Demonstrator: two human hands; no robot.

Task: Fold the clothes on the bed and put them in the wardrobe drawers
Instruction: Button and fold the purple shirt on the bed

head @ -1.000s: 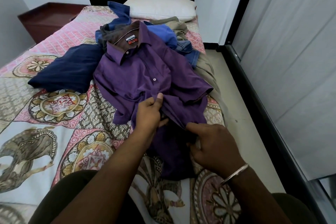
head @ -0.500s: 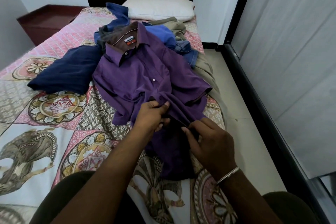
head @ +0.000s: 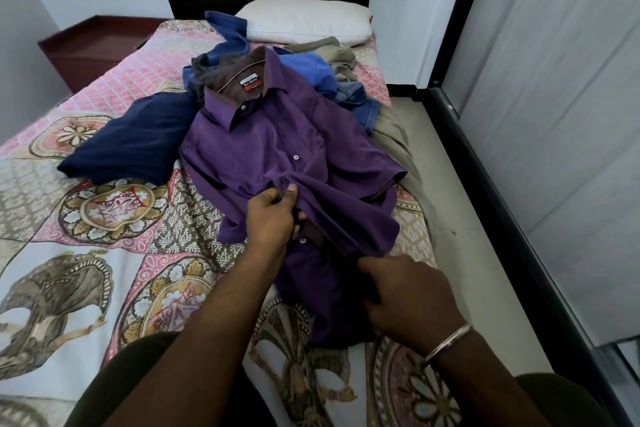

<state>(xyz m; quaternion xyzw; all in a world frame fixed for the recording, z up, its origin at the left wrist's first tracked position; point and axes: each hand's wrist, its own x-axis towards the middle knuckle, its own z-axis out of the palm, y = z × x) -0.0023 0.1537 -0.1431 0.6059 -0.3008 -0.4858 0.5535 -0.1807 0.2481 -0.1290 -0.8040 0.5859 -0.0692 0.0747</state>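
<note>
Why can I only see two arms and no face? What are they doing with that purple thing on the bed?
The camera sits on the person's head and looks down, so you see only their own arms. On the patterned bed lies a purple shirt, spread front-up over a pile of other clothes, with a navy garment beside it and a white pillow behind. The left hand pinches the shirt's front edge near the middle, and the right hand has a grip on the same edge lower down.
</note>
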